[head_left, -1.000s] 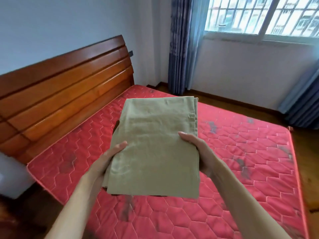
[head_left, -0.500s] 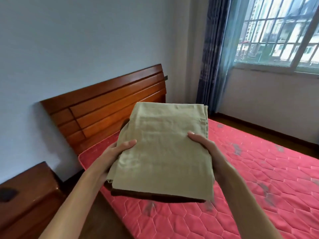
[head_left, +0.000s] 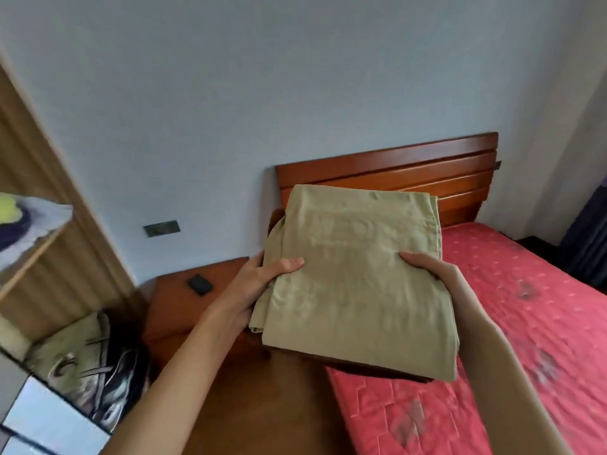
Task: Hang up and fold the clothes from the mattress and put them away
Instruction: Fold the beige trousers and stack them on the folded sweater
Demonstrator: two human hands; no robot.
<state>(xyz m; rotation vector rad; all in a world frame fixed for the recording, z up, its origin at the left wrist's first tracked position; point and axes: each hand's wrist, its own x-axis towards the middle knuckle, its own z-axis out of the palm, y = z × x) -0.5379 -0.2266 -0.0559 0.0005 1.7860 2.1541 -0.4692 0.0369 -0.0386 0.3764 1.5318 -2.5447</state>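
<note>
A folded khaki garment (head_left: 354, 277) lies flat on top of a darker folded piece whose edge shows beneath it. I carry this stack in the air over the left edge of the red quilted mattress (head_left: 525, 310). My left hand (head_left: 262, 284) grips the stack's left side, thumb on top. On the right side my right hand (head_left: 430, 267) holds it the same way. The fingers under the stack are hidden.
A wooden headboard (head_left: 410, 169) stands against the grey wall. A wooden nightstand (head_left: 184, 297) with a small black object (head_left: 199, 284) is left of the bed. At far left, wardrobe shelves (head_left: 36, 251) hold folded clothes (head_left: 85, 362). Wooden floor lies below.
My view has swung left from the window toward the nightstand and wardrobe shelves. The stack stays gripped in both hands and has moved left off the middle of the mattress.
</note>
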